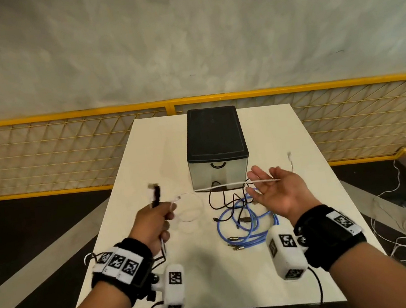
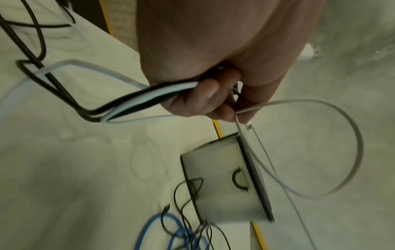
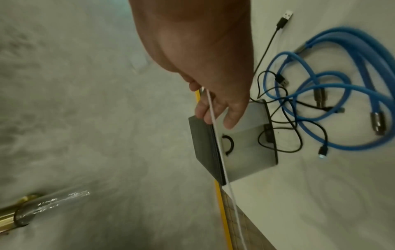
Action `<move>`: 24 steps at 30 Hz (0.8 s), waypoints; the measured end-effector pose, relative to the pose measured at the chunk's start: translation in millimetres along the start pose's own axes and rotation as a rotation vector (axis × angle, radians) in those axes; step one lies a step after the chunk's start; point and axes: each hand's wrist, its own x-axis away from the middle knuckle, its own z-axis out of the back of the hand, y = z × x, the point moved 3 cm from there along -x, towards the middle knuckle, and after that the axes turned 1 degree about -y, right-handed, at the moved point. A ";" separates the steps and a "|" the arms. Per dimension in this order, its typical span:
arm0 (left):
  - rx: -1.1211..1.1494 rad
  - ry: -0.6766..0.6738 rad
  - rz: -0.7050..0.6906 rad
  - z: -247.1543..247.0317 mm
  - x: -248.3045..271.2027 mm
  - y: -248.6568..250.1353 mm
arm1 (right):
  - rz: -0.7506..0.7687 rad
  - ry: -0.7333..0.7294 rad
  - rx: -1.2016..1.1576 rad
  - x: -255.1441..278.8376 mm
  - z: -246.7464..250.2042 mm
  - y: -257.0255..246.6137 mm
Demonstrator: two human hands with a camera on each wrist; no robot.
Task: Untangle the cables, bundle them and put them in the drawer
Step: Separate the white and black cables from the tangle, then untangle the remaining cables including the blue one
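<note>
Between hands, thin white cable [image 1: 229, 184] spans taut: left hand [image 1: 154, 222] grips folded white-and-black bundle, right hand [image 1: 278, 193] flat, cable across fingers [image 3: 232, 118]. Feed slack leftward in even loops (avoid snagging blue-black tangle [image 1: 242, 216] under right palm). Closed black-topped drawer box [image 1: 216, 149] just beyond.

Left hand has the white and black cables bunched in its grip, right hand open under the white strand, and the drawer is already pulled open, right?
Not quite: the drawer is shut, its front flush with the black-topped box; the head view shows this. The rest holds: the left hand grips the white and black cables, and the right hand lies open under the white strand.
</note>
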 end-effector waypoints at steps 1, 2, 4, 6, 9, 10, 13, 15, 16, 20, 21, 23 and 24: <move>0.030 0.033 -0.009 9.4 -3.3 2.0 | 0.005 0.009 -0.002 -1.6 2.5 -3.4; 0.053 0.062 -0.021 18.0 -6.9 4.0 | 0.000 0.010 0.012 -2.9 3.9 -3.5; 0.110 0.128 -0.038 32.9 -13.3 9.5 | -0.026 0.001 0.084 -4.1 5.1 3.0; 0.203 0.244 -0.059 50.8 -18.1 18.0 | -0.060 -0.012 0.164 -4.0 5.3 13.6; 0.337 0.471 -0.101 80.0 -16.9 32.3 | -0.075 -0.008 0.229 -3.8 11.2 22.7; 0.360 0.542 -0.128 88.6 -15.0 36.6 | -0.072 -0.002 0.257 -3.9 14.4 23.2; 0.411 0.699 -0.237 103.8 -6.2 45.5 | -0.058 0.019 0.344 -8.4 24.6 25.2; 0.411 0.717 -0.292 102.1 -0.4 47.8 | -0.033 0.044 0.454 -11.3 27.9 29.8; 0.396 0.702 -0.308 96.6 2.0 48.0 | -0.020 0.049 0.543 -12.7 27.5 33.3; 0.347 0.508 -0.280 57.3 3.3 39.8 | 0.070 -0.039 1.030 -29.7 15.5 59.0; 0.342 0.415 -0.272 45.8 2.0 36.2 | 0.119 -0.085 1.208 -37.4 13.2 66.7; 0.297 0.232 -0.243 26.1 -1.8 26.8 | 0.216 -0.198 1.614 -54.3 9.7 83.5; 0.257 0.161 -0.221 18.4 -3.1 21.5 | 0.257 -0.235 1.776 -60.8 7.2 92.2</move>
